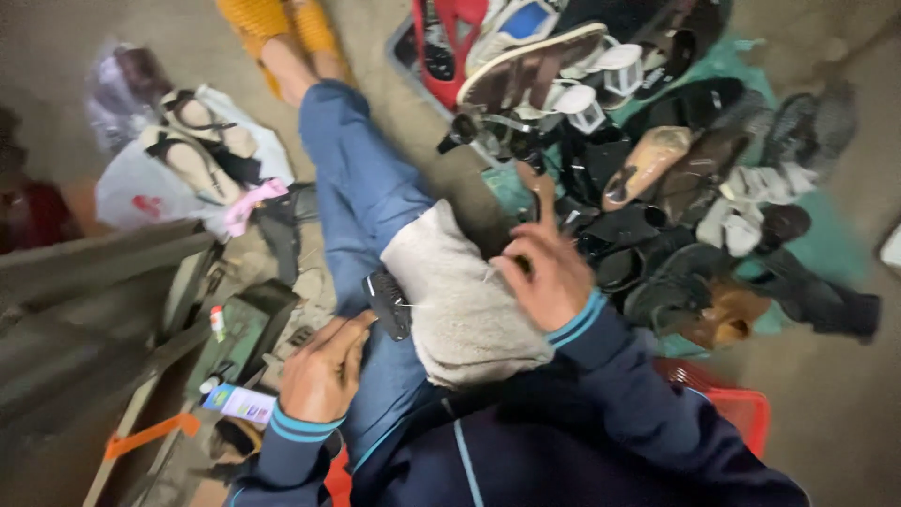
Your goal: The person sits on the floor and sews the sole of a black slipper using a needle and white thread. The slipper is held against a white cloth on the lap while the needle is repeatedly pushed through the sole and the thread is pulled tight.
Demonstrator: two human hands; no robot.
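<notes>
Head view shows us a small black ribbed sole piece (388,304) lying on our blue-jeaned thigh (361,202) beside a grey cloth (460,300). Our left hand (324,371) pinches its lower end at seven o'clock; our right hand (544,272), at three o'clock, has fingers curled, apparently empty.

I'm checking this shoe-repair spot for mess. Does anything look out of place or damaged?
The dark and tan shoes and sandals lie jumbled in a loose heap over the green sheet, unpaired. The left hand touches a small black ridged sole piece on the grey cloth; damage can't be judged through blur.
</notes>
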